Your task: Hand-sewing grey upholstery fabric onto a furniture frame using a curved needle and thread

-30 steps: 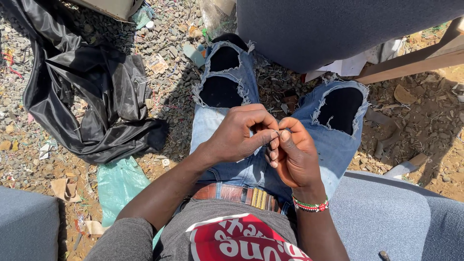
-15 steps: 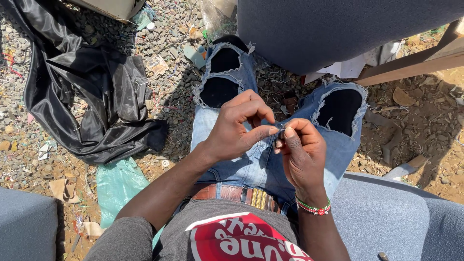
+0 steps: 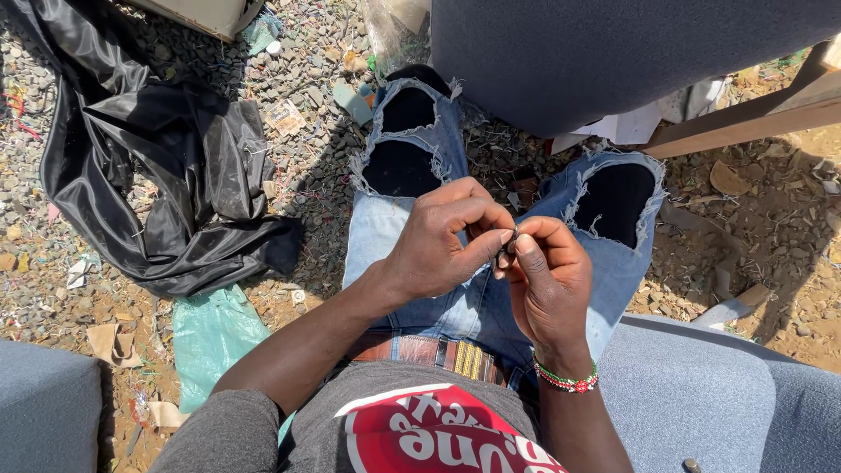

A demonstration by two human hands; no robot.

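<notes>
Left hand (image 3: 438, 245) and right hand (image 3: 547, 280) each close their grip on a tiny dark piece (image 3: 508, 250), perhaps wire, above torn jeans (image 3: 399, 219); black sheet (image 3: 166, 175) lies left.

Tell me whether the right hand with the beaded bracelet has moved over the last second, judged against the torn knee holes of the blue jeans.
Barely: the right hand has stayed over the lap, below the right knee hole, fingertips meeting the left hand.
</notes>
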